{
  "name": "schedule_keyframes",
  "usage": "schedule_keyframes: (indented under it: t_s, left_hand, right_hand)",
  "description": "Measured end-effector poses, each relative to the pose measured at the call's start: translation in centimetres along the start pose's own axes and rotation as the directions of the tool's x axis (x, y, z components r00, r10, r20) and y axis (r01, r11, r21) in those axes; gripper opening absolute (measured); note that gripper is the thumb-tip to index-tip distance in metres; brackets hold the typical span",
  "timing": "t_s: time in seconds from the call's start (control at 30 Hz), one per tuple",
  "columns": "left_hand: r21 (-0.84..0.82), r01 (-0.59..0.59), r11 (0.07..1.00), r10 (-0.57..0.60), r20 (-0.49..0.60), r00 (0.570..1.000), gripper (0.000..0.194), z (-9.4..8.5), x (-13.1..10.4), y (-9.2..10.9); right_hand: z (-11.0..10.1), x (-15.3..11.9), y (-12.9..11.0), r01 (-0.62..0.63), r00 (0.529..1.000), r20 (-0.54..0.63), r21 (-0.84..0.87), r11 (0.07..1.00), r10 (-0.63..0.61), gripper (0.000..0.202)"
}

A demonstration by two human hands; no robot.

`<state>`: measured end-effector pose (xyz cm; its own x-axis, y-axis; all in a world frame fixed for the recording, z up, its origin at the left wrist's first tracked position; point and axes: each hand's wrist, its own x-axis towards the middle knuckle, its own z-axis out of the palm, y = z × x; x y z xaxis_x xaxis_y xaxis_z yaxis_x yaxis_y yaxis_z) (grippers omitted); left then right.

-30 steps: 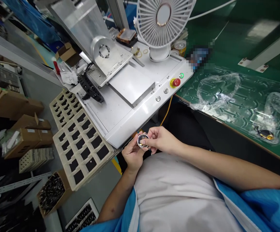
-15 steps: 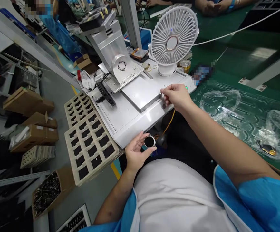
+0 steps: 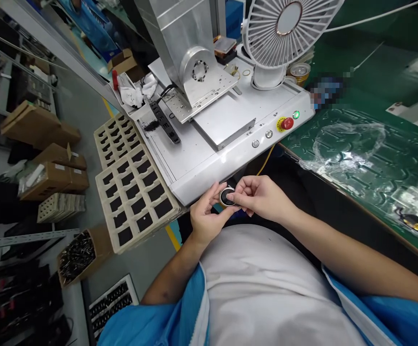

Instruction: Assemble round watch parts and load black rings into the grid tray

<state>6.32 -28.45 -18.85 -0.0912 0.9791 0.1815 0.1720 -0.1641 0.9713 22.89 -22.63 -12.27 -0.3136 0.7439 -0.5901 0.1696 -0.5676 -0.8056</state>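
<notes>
A small round piece with a black face and silvery rim (image 3: pixel 226 196) is held between the thumb and fingers of my left hand (image 3: pixel 208 210), just in front of the white machine base (image 3: pixel 209 175). My right hand (image 3: pixel 261 198) is closed, its thumb and fingertips touching the right part of the black face. Whether the right fingers pinch anything small cannot be made out. Beyond both hands, a flat metal plate (image 3: pixel 223 120) lies on the machine base under a metal bracket (image 3: pixel 197 72).
Left of the base lie cream trays with black pieces (image 3: pixel 145 194). A white fan (image 3: pixel 290 29) stands at the back. On the base's front are a red button (image 3: pixel 287 123) and silver buttons. Clear plastic packaging (image 3: pixel 349 144) lies on the green table at right.
My right hand has moved from the machine's front edge down and back to the round piece in my left hand. The view has shifted closer to the machine.
</notes>
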Motion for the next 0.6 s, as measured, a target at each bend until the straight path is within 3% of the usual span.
schedule_keyframes:
  t_s: [0.3, 0.43, 0.6]
  left_hand:
    - [0.044, -0.002, 0.999, 0.003, -0.006, 1.0, 0.068, -0.1, -0.2, 0.3]
    - [0.062, -0.004, 0.998, 0.005, -0.012, 1.0, 0.066, 0.0, -0.3, 0.2]
    - [-0.012, -0.043, 0.999, 0.042, -0.037, 0.998, 0.067, 0.6, -0.5, -0.1]
  right_hand:
    - [0.2, 0.0, 0.0, -0.012, 1.0, -0.022, -0.03, 0.999, 0.011, 0.052]
    - [0.2, 0.3, 0.7, -0.002, 1.0, -0.024, -0.042, 0.999, 0.001, 0.049]
    - [0.4, 0.7, 2.1, 0.045, 0.994, -0.104, 0.023, 0.999, -0.042, 0.05]
